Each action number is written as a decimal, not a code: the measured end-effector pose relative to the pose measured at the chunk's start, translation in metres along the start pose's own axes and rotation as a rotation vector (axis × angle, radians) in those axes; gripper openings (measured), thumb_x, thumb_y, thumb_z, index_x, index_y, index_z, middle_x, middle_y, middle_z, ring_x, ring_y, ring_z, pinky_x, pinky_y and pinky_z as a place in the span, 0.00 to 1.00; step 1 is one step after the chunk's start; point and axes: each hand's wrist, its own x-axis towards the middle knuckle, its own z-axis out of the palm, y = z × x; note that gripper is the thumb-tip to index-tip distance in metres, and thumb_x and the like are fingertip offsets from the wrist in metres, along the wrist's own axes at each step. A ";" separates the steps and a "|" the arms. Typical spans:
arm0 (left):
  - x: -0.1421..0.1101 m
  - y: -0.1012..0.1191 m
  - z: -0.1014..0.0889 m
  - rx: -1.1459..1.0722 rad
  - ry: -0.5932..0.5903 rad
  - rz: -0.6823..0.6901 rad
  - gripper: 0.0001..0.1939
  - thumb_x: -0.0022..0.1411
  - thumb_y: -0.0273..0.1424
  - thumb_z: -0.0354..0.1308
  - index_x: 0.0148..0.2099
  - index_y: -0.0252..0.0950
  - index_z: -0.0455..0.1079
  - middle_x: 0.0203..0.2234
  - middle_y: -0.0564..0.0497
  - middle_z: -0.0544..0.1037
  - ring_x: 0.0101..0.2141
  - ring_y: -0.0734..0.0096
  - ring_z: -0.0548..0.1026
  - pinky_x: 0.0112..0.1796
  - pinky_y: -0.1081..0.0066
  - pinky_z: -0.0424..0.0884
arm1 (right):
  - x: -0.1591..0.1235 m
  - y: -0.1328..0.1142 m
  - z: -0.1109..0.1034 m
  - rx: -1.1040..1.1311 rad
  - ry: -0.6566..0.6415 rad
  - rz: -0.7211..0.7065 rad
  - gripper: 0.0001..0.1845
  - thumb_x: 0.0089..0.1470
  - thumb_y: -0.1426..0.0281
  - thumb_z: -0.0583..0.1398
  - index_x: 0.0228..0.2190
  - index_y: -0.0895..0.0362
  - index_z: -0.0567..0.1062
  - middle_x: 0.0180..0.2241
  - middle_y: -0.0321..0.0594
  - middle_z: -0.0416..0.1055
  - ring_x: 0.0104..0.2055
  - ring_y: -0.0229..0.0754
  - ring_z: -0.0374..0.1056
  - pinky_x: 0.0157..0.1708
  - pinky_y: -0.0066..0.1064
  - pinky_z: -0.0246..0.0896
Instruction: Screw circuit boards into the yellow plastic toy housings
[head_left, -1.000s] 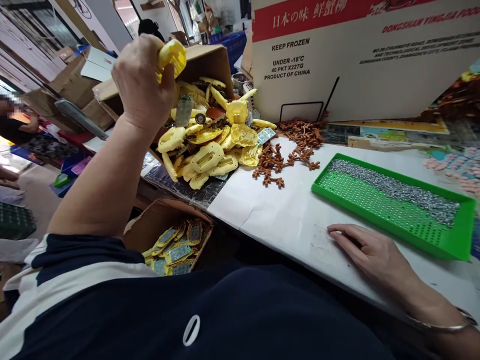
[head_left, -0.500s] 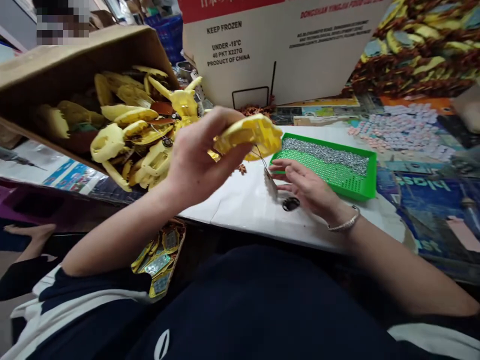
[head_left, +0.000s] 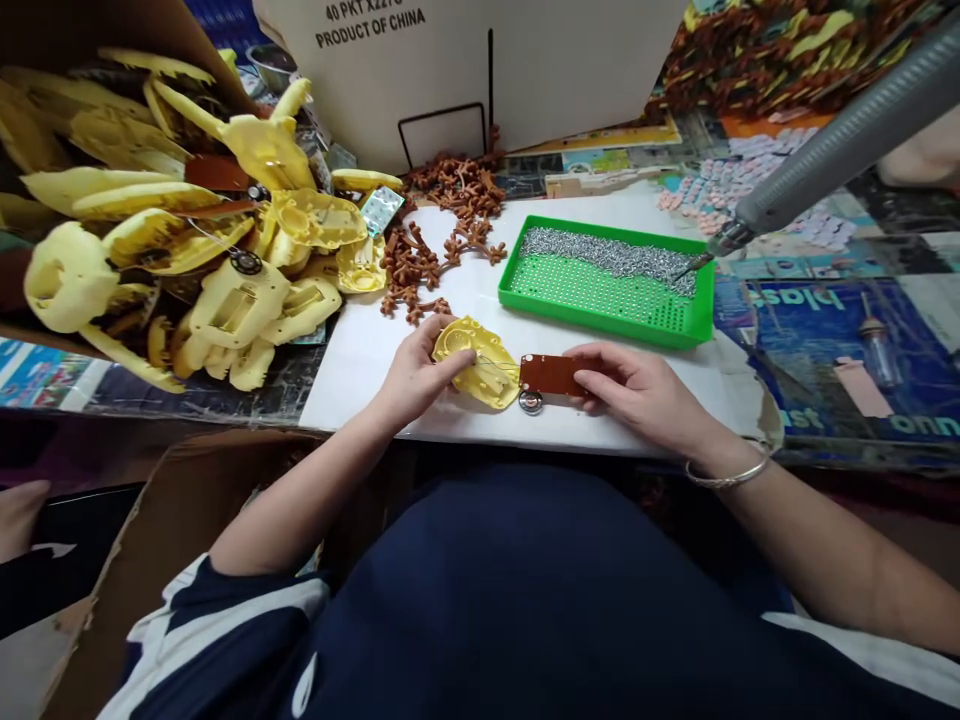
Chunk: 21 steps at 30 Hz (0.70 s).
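Our left hand (head_left: 415, 378) pinches a yellow shell (head_left: 489, 382) between thumb and fingers while our right hand (head_left: 651, 396) grips a brown board (head_left: 547, 375) near a green tray (head_left: 600, 324).

My left forearm (head_left: 307, 495) slants from the near left toward the middle, and my right forearm (head_left: 832, 550) comes in from the near right, so the two converge before me. My left hand (head_left: 429, 372) is closed in a light pinch, its thumb (head_left: 459, 362) on top and pointing right, the fingers bent around. My right hand (head_left: 634, 392) faces it, gripping too, the thumb pointing left and the fingers curled. The hands stand apart, about level with each other, backs partly turned up.
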 end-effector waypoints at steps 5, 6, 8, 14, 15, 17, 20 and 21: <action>0.003 -0.009 -0.005 0.337 0.097 0.202 0.22 0.58 0.43 0.64 0.50 0.36 0.70 0.42 0.45 0.77 0.41 0.61 0.77 0.39 0.65 0.77 | -0.001 -0.005 0.010 -0.396 0.246 -0.378 0.13 0.61 0.67 0.59 0.44 0.57 0.80 0.42 0.44 0.82 0.38 0.44 0.78 0.40 0.36 0.76; 0.003 -0.007 -0.004 0.443 0.129 0.323 0.24 0.58 0.43 0.65 0.52 0.36 0.70 0.46 0.43 0.75 0.46 0.58 0.76 0.43 0.62 0.77 | 0.001 -0.009 0.013 -0.428 0.259 -0.414 0.13 0.61 0.67 0.59 0.45 0.57 0.79 0.42 0.44 0.82 0.38 0.44 0.78 0.40 0.35 0.76; -0.001 0.001 0.003 0.596 0.114 0.554 0.31 0.56 0.45 0.68 0.59 0.39 0.68 0.52 0.42 0.72 0.51 0.55 0.74 0.47 0.60 0.76 | 0.004 -0.020 0.020 -0.468 0.271 -0.458 0.14 0.63 0.67 0.58 0.47 0.57 0.78 0.42 0.44 0.81 0.38 0.43 0.78 0.39 0.34 0.75; -0.018 0.008 0.033 0.626 0.014 0.716 0.24 0.67 0.37 0.60 0.62 0.40 0.62 0.45 0.46 0.74 0.41 0.66 0.77 0.38 0.69 0.76 | 0.007 -0.040 0.034 -0.335 0.172 -0.566 0.20 0.67 0.58 0.57 0.52 0.59 0.73 0.39 0.42 0.79 0.30 0.36 0.75 0.31 0.26 0.71; -0.021 0.005 0.034 0.574 0.037 0.676 0.21 0.66 0.36 0.60 0.59 0.40 0.63 0.41 0.48 0.74 0.37 0.69 0.76 0.36 0.70 0.75 | 0.007 -0.038 0.034 -0.336 0.188 -0.571 0.21 0.67 0.56 0.56 0.50 0.59 0.73 0.37 0.41 0.79 0.29 0.35 0.74 0.30 0.26 0.70; -0.026 -0.004 0.034 0.433 0.082 0.556 0.21 0.64 0.36 0.63 0.56 0.40 0.64 0.40 0.50 0.74 0.34 0.72 0.75 0.35 0.72 0.75 | 0.004 -0.029 0.033 -0.409 0.211 -0.566 0.18 0.68 0.56 0.56 0.44 0.58 0.74 0.33 0.39 0.77 0.27 0.35 0.72 0.29 0.26 0.68; -0.037 -0.016 0.032 0.196 0.138 0.356 0.25 0.62 0.38 0.65 0.57 0.42 0.62 0.46 0.48 0.74 0.41 0.69 0.77 0.39 0.71 0.77 | 0.000 -0.010 0.036 -0.617 0.141 -0.583 0.14 0.68 0.61 0.56 0.37 0.57 0.75 0.31 0.40 0.77 0.28 0.37 0.72 0.29 0.28 0.66; -0.040 -0.019 0.032 0.129 0.149 0.307 0.26 0.62 0.39 0.66 0.57 0.43 0.61 0.47 0.48 0.73 0.43 0.68 0.77 0.41 0.70 0.77 | -0.001 -0.004 0.038 -0.688 0.112 -0.598 0.14 0.68 0.60 0.56 0.38 0.57 0.75 0.32 0.41 0.77 0.30 0.39 0.73 0.30 0.29 0.66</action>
